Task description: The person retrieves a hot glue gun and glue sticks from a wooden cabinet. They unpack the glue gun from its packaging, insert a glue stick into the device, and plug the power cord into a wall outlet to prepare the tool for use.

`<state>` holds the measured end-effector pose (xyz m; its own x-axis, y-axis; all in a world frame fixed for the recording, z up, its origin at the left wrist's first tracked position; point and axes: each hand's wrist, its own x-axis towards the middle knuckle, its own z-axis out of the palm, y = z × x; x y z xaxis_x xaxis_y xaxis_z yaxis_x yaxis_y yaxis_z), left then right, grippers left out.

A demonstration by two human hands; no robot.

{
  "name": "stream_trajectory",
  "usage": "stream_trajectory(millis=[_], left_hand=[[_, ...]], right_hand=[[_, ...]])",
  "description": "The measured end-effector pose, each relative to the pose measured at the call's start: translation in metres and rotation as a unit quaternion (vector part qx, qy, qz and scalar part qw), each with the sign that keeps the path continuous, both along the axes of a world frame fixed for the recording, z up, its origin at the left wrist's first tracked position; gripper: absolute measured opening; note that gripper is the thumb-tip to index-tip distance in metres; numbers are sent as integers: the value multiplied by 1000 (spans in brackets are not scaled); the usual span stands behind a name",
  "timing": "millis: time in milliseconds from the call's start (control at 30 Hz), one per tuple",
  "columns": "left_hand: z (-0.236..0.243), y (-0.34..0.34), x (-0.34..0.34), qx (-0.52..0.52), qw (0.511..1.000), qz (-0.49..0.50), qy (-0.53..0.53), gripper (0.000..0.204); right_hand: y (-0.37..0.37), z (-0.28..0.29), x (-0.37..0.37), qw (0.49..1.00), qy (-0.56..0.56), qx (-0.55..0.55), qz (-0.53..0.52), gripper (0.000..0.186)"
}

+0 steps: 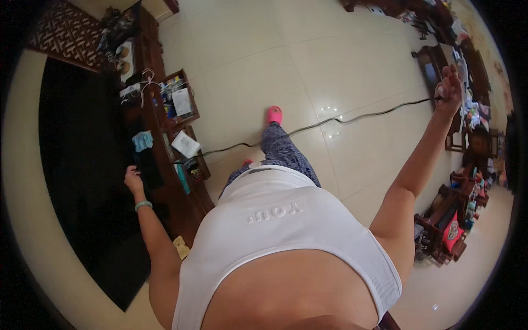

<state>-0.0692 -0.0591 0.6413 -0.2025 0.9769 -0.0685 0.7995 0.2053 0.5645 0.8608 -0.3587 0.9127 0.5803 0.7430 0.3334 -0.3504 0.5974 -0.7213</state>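
A long, thin black cord (308, 127) stretches slightly wavy across the front of my body, above the floor. Its right end runs into my right hand (450, 91), raised far out to the right with the fingers closed round it. My left hand (132, 179), with a pale green bangle (143, 204) on the wrist, is held out to the left by the dark television screen. The fingers there are curled in a pinch, and the cord leads toward them; its last stretch is hard to see against the dark cabinet.
Along the left stands a dark wooden cabinet (175, 192) with two drawers pulled out, one a cluttered drawer (187, 117). A light blue cloth (143, 141) lies on its top. Wooden furniture with a red cushion (453, 232) is at right. Glossy tiled floor (247, 71) lies ahead.
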Motion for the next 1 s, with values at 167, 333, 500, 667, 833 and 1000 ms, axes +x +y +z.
stream_trajectory(millis=[167,333,500,667,833,1000], left_hand=[[-12,47,31,-6,995,-61,83,19],[-17,96,110,-60,994,-52,76,17],[-49,127,147,-168,973,-155,-19,14],[-5,112,256,-378,882,-226,-164,17],[-3,101,316,-371,732,-139,-554,21],[-14,163,298,-170,774,-63,-606,13]], right_hand=[[39,11,63,983,141,119,4,32],[148,20,91,954,223,177,92,25],[244,28,171,978,129,98,128,20],[326,29,189,946,163,83,268,20],[427,23,160,901,217,74,367,22],[520,2,187,901,208,14,380,24]])
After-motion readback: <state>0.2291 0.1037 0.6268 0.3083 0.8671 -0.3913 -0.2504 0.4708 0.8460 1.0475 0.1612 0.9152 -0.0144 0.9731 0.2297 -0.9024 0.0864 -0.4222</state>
